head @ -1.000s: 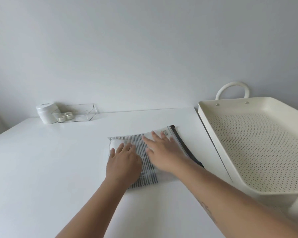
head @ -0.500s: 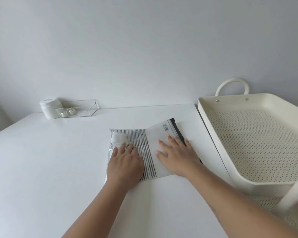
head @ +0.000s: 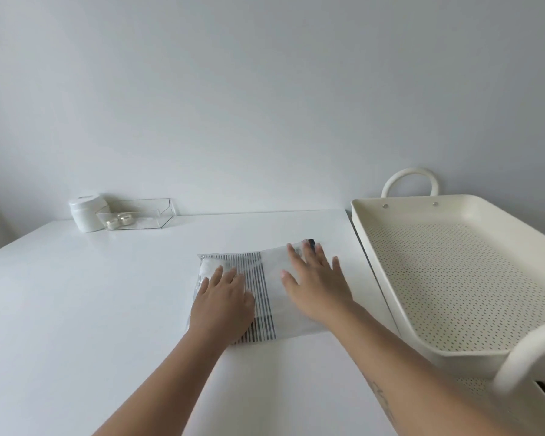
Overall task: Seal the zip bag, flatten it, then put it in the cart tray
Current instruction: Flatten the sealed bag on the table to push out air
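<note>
My left hand (head: 222, 305) and right hand (head: 318, 286) press flat, fingers spread, gripping nothing, on the zip bag (head: 266, 297) lying just left of the cart tray (head: 375, 247); light, limp and slippery, it seems best pinched at its dark zip edge

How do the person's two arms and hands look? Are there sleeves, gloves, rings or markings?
Both forearms are bare: no sleeves show. The left hand and right hand wear no gloves, and no rings or watch are visible. The right forearm carries a dark tattoo-like marking near the elbow.
</note>
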The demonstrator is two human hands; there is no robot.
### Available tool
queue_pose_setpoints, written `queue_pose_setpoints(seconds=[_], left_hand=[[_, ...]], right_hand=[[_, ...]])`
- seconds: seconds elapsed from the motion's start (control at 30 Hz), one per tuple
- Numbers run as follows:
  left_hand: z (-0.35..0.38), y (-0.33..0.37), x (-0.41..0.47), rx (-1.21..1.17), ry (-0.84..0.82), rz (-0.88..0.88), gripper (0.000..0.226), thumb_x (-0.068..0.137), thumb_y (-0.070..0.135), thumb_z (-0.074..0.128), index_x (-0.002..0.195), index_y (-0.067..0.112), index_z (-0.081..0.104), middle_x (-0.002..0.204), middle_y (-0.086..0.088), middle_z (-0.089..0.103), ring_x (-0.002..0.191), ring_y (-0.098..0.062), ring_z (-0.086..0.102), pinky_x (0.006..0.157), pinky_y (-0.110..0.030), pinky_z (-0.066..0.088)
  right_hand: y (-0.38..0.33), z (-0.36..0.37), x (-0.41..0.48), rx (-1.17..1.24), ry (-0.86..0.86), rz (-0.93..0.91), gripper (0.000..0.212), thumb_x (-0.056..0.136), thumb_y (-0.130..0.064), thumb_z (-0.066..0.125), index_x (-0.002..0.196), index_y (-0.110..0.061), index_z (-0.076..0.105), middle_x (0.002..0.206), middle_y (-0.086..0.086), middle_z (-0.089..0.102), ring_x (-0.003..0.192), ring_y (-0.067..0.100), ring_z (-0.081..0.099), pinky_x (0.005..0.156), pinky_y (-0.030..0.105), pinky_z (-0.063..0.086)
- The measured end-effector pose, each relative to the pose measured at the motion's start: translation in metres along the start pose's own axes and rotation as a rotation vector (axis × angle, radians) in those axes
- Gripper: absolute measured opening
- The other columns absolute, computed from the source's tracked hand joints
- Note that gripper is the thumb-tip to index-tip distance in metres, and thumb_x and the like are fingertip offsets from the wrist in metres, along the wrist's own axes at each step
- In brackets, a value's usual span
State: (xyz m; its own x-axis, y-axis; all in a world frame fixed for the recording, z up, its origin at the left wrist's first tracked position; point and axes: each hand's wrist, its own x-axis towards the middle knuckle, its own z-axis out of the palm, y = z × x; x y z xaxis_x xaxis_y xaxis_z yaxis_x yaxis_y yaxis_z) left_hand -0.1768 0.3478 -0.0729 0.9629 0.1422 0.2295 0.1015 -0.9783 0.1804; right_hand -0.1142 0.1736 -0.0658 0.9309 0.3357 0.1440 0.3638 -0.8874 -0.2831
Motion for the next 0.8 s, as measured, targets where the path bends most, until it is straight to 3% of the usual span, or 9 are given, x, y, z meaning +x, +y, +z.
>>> queue_pose_setpoints(seconds=[0.1,0.2,0.3,0.4,0.6,0.7,0.8], left_hand=[[-0.004,0.0,0.006,0.014,0.004,-0.01,0.046,0.095,0.03,0.032,0.139,0.018,0.041,0.157,0.0,0.03,0.148,-0.022,0.012,0.119,-0.042,0.012],[-0.001,-0.005,0.008,0.038,-0.073,-0.044,0.05,0.095,0.028,0.03,0.144,0.017,0.033,0.161,-0.003,0.02,0.149,-0.024,0.008,0.119,-0.043,0.011],[0.005,-0.007,0.004,0.036,-0.062,-0.053,0.048,0.095,0.03,0.027,0.141,0.019,0.037,0.162,-0.004,0.017,0.149,-0.023,0.008,0.12,-0.042,0.01],[0.01,-0.007,0.0,0.016,-0.049,-0.041,0.049,0.096,0.034,0.024,0.141,0.02,0.039,0.162,-0.004,0.017,0.148,-0.023,0.009,0.12,-0.04,0.01],[0.008,-0.006,-0.002,-0.044,-0.069,-0.054,0.05,0.098,0.036,0.023,0.144,0.021,0.034,0.163,-0.002,0.012,0.149,-0.021,0.004,0.12,-0.039,0.009],[0.002,-0.006,0.0,-0.081,-0.036,-0.104,0.052,0.098,0.037,0.025,0.148,0.021,0.029,0.163,-0.002,0.011,0.149,-0.021,0.002,0.12,-0.038,0.007],[0.002,-0.007,0.002,-0.101,-0.05,-0.132,0.058,0.098,0.034,0.021,0.154,0.018,0.012,0.163,-0.005,0.006,0.149,-0.021,-0.001,0.121,-0.038,0.006]], right_hand=[[-0.033,0.008,0.006,-0.016,-0.08,-0.181,0.059,0.101,-0.046,0.02,0.154,-0.032,-0.002,0.164,0.004,-0.008,0.15,0.029,-0.01,0.121,0.052,-0.001],[-0.043,0.027,0.002,0.005,-0.17,-0.221,0.056,0.101,-0.048,0.021,0.154,-0.034,0.008,0.165,0.003,0.0,0.151,0.028,-0.004,0.121,0.051,0.001],[-0.031,0.037,0.0,-0.017,-0.153,-0.175,0.059,0.096,-0.06,0.018,0.151,-0.039,0.017,0.165,0.0,0.007,0.151,0.024,0.001,0.121,0.048,-0.002],[-0.014,0.033,0.008,-0.054,-0.176,-0.081,0.071,0.088,-0.072,0.012,0.152,-0.041,0.01,0.165,-0.002,0.001,0.151,0.024,-0.004,0.119,0.05,-0.008],[-0.009,0.017,0.04,-0.16,-0.162,0.131,0.062,0.098,-0.052,0.016,0.154,-0.028,0.008,0.165,0.005,0.002,0.15,0.032,-0.003,0.118,0.057,-0.009],[-0.038,0.014,0.064,-0.081,-0.153,-0.088,0.054,0.102,-0.038,0.02,0.154,-0.03,0.007,0.165,0.004,-0.001,0.15,0.033,-0.005,0.12,0.056,-0.003],[-0.071,0.024,0.082,0.017,-0.219,-0.263,0.05,0.103,-0.033,0.02,0.153,-0.036,0.013,0.165,0.0,0.003,0.151,0.03,-0.002,0.121,0.053,-0.001]])
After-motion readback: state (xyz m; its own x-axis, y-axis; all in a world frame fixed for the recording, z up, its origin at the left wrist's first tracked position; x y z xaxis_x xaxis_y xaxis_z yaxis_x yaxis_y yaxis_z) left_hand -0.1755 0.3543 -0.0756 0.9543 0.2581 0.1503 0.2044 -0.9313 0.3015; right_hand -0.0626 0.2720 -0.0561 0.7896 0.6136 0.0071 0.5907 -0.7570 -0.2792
